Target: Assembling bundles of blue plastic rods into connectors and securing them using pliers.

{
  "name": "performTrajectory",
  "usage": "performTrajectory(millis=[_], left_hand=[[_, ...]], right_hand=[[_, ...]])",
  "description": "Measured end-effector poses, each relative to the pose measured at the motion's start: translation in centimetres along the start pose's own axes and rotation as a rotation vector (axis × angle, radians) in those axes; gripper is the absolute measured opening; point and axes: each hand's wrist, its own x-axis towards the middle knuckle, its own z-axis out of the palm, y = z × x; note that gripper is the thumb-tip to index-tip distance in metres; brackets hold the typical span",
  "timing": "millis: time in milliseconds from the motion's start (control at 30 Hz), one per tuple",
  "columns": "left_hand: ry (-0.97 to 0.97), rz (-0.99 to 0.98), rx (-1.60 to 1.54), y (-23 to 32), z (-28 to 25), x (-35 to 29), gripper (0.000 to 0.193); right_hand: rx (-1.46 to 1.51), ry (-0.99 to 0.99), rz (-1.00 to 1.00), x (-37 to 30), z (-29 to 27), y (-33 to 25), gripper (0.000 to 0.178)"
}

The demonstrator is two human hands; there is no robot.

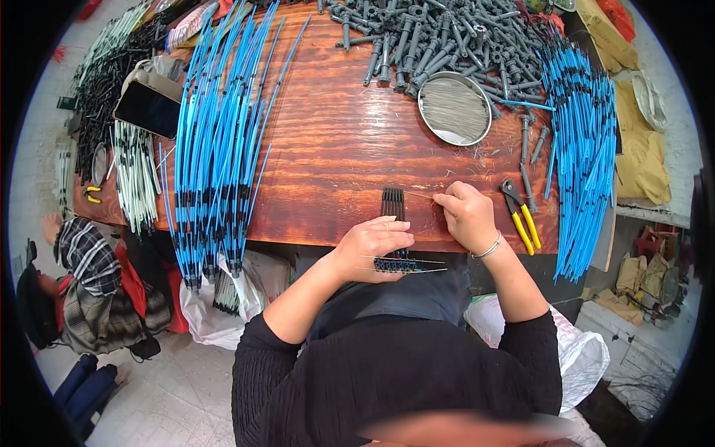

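At the table's near edge, my left hand (372, 244) is closed around a bundle of thin black rods (392, 203). The rods stick out beyond its fingers, side by side. Thin metal pins (428, 270) run crosswise through the blue-and-black end of the bundle, below that hand. My right hand (469, 217), with a bracelet on its wrist, is pinched just right of the rods. A thin metal pin (421, 195) extends from its fingertips toward them; whether it touches is hard to tell. Pliers with yellow handles (527, 227) lie right of this hand.
A round metal dish (456, 141) holds many thin pins. Behind it is a heap of grey plastic parts (439, 45). Long blue rods lie in a left bundle (216, 141) and a right bundle (585, 164). A phone (149, 108) lies far left; another person (89, 261) is beyond.
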Motion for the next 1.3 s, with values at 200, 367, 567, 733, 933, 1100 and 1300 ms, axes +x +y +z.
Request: performTrajectory(millis=[200, 367, 567, 733, 933, 1100, 1300], left_hand=[[0.000, 0.009, 0.007, 0.0, 0.0, 0.0, 0.043], [-0.006, -0.008, -0.013, 0.0, 0.0, 0.0, 0.047], [-0.016, -0.004, -0.016, 0.1, 0.0, 0.4, 0.044], [-0.011, -0.020, -0.017, 0.5, -0.2, 0.2, 0.043], [0.006, 0.000, -0.002, 0.3, 0.0, 0.2, 0.043], [0.054, -0.011, -0.010, 0.1, -0.1, 0.2, 0.042], [0.012, -0.004, -0.011, 0.5, 0.2, 0.6, 0.041]], right_hand=[[-0.047, 0.005, -0.111, 1.2, 1.0, -0.4, 0.012], [-0.103, -0.029, -0.224, 2.8, 1.7, -1.0, 0.009], [-0.017, -0.068, -0.137, 3.1, 2.3, -2.1, 0.015], [-0.194, 0.125, -0.056, 0.3, 0.1, -1.4, 0.032], [-0.163, -0.039, 0.026, -2.3, 0.1, -1.5, 0.043], [0.174, -0.132, 0.026, -3.3, -1.4, -3.6, 0.047], [0.788, -0.005, 0.224, -3.5, 2.4, -9.8, 0.043]])
